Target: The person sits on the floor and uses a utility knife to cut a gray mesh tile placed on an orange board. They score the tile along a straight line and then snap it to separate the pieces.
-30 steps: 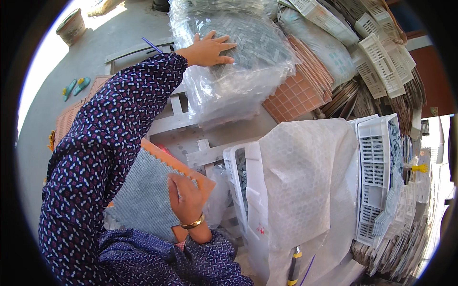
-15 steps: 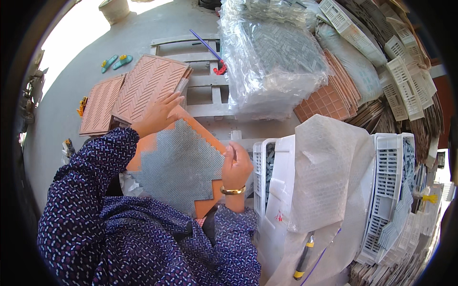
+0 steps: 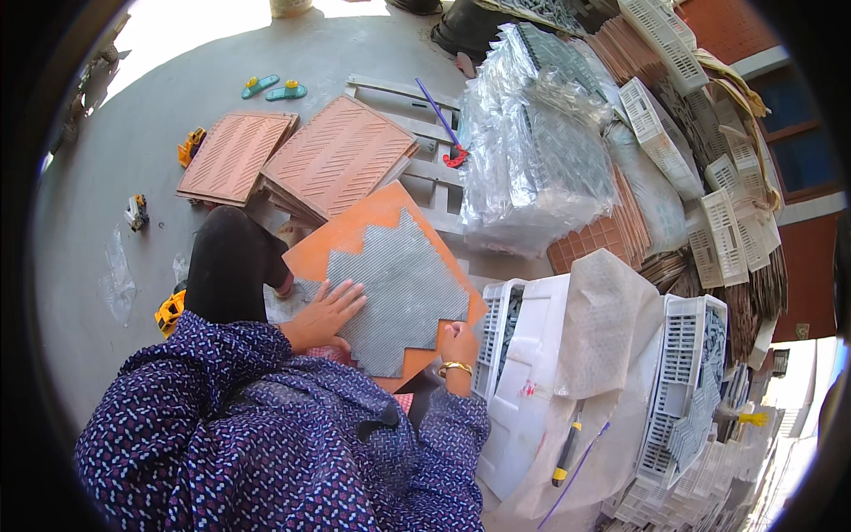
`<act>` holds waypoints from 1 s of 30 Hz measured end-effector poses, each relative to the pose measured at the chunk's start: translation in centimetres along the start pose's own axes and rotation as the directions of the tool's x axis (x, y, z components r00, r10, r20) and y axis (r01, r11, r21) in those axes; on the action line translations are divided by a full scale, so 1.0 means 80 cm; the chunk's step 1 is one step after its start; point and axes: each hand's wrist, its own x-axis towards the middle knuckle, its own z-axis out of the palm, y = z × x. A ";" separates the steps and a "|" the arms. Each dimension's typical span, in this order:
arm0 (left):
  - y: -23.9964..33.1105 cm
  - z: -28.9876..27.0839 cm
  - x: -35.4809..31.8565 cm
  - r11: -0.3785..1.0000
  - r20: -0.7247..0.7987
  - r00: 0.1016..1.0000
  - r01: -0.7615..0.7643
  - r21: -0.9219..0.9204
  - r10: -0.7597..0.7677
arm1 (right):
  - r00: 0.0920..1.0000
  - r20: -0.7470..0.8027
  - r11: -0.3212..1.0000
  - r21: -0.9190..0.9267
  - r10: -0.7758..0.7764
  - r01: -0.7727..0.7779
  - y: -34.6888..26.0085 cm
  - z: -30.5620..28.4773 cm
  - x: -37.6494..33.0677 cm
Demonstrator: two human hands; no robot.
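An orange board (image 3: 330, 232) lies tilted across my lap. On it rests a grey mesh-textured mosaic sheet (image 3: 399, 284) with a stepped, zigzag outline. My left hand (image 3: 330, 312) lies with fingers spread over the left edge of the sheet, its thumb toward the board's lower side. At the lower right side, my right hand (image 3: 458, 344), with a gold bangle on the wrist, is closed at the board's edge beside a notch in the sheet. Its fingertips are partly hidden.
Stacked terracotta-coloured grooved panels (image 3: 341, 155) stand beyond the board. Behind is a pale pallet (image 3: 434, 133) with a purple-handled red tool. Plastic-wrapped tile sheets (image 3: 541, 151) rise at the back right. White crates (image 3: 678, 390) and a yellow-black cutter (image 3: 567, 452) lie right.
My left hand has come down from the board's far corner onto the sheet's left side. The right hand has shifted down along the board's edge. My view has swung, showing my left knee.
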 end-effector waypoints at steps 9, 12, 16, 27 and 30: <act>0.009 0.026 0.008 0.978 -0.084 0.983 -0.150 0.147 0.163 | 0.961 -0.274 0.999 -0.040 -0.035 0.025 0.010 0.071 -0.036; 0.010 0.031 0.017 0.968 -0.106 0.974 -0.178 0.178 0.199 | 0.967 -0.035 0.896 0.386 0.251 -0.218 0.033 0.048 -0.015; -0.004 0.029 0.001 0.955 -0.094 0.965 -0.225 0.193 0.246 | 0.850 0.446 0.445 0.725 0.281 -0.527 -0.004 0.026 -0.019; 0.041 -0.106 0.045 0.933 -0.448 0.833 -0.360 0.004 0.323 | 0.937 0.262 -0.345 0.878 -0.231 -0.331 -0.028 -0.009 -0.020; 0.057 -0.198 0.084 0.946 -0.509 0.798 -0.293 0.139 0.322 | 0.868 0.074 -0.420 0.853 -0.490 -0.309 -0.037 -0.015 -0.016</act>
